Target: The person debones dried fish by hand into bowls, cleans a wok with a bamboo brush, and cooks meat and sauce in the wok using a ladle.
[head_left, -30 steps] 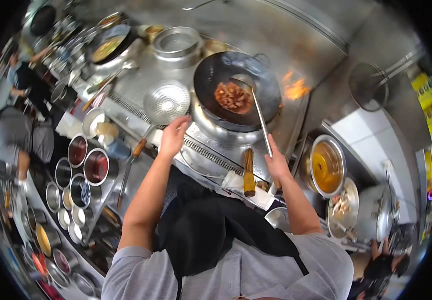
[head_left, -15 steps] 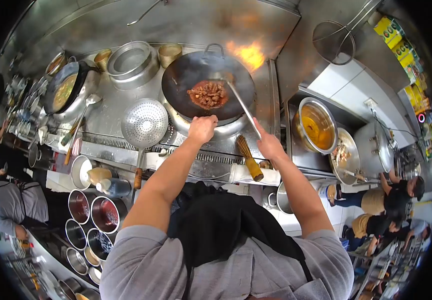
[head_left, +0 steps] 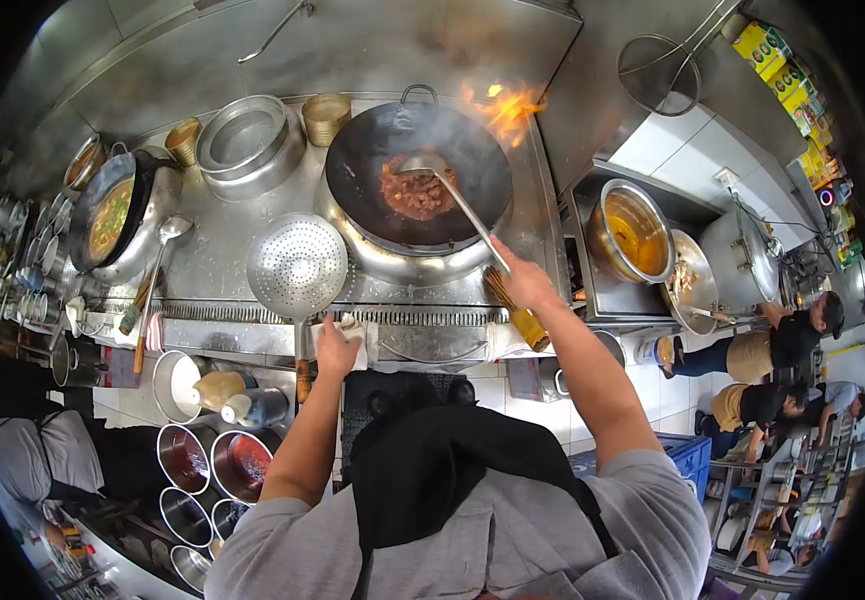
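One ladle crossing wok edge, contact unclear

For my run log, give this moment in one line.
right hand: holds ladle in wok; left hand: by white cloth; flame: beside wok

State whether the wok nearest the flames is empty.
Not empty: reddish-brown food sits in the wok, partly beneath the ladle's bowl.

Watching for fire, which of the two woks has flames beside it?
The central wok, where the right hand holds a ladle; flames rise beyond its rim. The leftmost wok shows none.
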A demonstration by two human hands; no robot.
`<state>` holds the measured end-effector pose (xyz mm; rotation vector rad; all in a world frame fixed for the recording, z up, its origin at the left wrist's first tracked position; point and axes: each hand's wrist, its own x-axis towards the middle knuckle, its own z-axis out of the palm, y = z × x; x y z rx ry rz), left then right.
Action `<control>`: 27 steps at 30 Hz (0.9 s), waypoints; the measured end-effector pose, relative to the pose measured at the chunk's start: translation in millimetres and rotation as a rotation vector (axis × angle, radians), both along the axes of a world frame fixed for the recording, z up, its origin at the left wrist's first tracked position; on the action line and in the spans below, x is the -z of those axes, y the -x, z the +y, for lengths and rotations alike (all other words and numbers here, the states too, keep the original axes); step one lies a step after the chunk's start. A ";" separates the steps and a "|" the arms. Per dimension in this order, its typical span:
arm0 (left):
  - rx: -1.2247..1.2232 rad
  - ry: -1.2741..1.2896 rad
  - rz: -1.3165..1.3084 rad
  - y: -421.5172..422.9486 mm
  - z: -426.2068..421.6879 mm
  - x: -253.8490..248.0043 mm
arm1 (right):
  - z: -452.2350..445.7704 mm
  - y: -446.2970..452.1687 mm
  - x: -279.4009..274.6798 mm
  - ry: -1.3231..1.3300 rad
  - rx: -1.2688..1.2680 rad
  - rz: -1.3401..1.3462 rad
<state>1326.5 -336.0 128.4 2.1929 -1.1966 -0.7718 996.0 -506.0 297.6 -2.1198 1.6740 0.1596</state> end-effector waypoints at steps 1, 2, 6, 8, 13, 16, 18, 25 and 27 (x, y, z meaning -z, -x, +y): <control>0.002 -0.001 -0.003 -0.6 4.3 6.0 | 7.2 1.7 -16.9 -0.001 0.002 -0.003; 0.056 0.009 -0.014 -0.2 10.1 14.1 | 18.1 7.4 -33.6 -0.009 0.010 -0.016; 0.021 0.058 -0.004 1.8 8.4 35.4 | 58.7 37.0 -35.9 -0.006 -0.016 -0.166; -0.096 0.122 0.078 4.2 5.0 46.0 | 59.2 39.1 -17.0 -0.083 -0.014 -0.088; -0.191 0.421 0.639 4.4 8.6 -46.8 | 24.6 46.1 12.4 -0.009 -0.044 -0.235; -0.266 0.720 0.997 2.0 41.8 -153.3 | 21.6 53.2 -33.2 0.006 0.005 -0.078; -0.298 0.857 1.096 -17.2 59.3 -174.8 | 7.3 59.7 -26.8 0.016 -0.006 -0.024; -0.354 0.529 0.955 29.8 65.2 -206.5 | -40.5 74.0 -6.2 0.118 -0.156 -0.084; -0.274 0.409 0.984 48.7 76.0 -191.5 | -26.4 75.9 -18.8 0.113 -0.134 -0.138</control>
